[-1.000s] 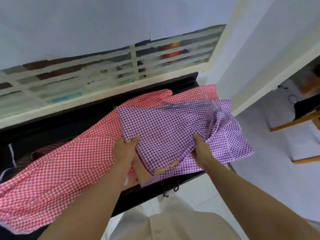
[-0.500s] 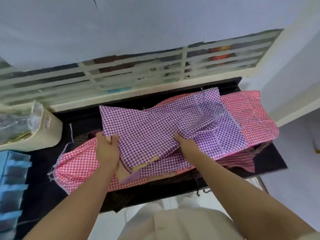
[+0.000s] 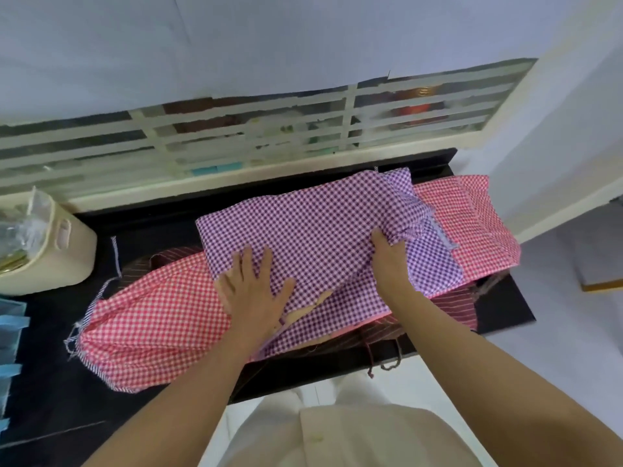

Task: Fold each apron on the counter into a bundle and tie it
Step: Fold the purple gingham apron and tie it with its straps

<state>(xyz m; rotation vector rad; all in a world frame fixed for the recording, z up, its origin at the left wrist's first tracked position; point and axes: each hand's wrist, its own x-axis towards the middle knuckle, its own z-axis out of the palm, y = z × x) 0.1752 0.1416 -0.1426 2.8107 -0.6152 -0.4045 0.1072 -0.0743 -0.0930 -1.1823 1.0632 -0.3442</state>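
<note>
purple apron (image 3: 303, 224): lies on red apron (image 3: 151, 315), mid surface (image 3: 151, 227) | my left grip (image 3: 253, 294): flat, pressing its 7 o'clock corner | my right grip (image 3: 387, 261): pinching a fold at 3 o'clock | feel: soft, light, floppy, so I'd hold the edges

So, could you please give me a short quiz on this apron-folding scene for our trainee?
1. True or false: the left hand lies flat on the purple checked apron.
2. What lies directly under that apron? A) red checked apron B) blue towel C) newspaper
3. Which hand grips a fold of the purple cloth?
Key: 1 true; 2 A; 3 the right hand.
</note>
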